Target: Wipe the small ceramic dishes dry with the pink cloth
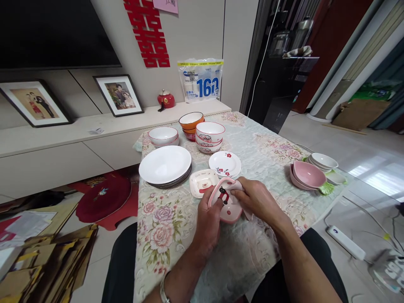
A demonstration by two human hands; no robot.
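My left hand [210,219] grips a small pink-rimmed dish [232,212] with a black cat picture on its inside, its thumb over the inner face. The dish is tilted up toward me above the table. My right hand [255,198] is closed on a thin pale cloth [248,212] at the dish's right side; most of the cloth is hidden by the fingers. Just behind the dish lies a cream bear-print plate [202,182]. Close by are a stack of small flower-print plates [225,163] and a stack of large white plates [166,165].
Bowl stacks stand toward the back: white [163,134], orange [191,120] and red-rimmed white [210,130]. Pink bowls [307,174] and small white bowls [323,160] sit near the right edge. A floral tablecloth [170,248] covers the table. Beyond is a cabinet [120,122].
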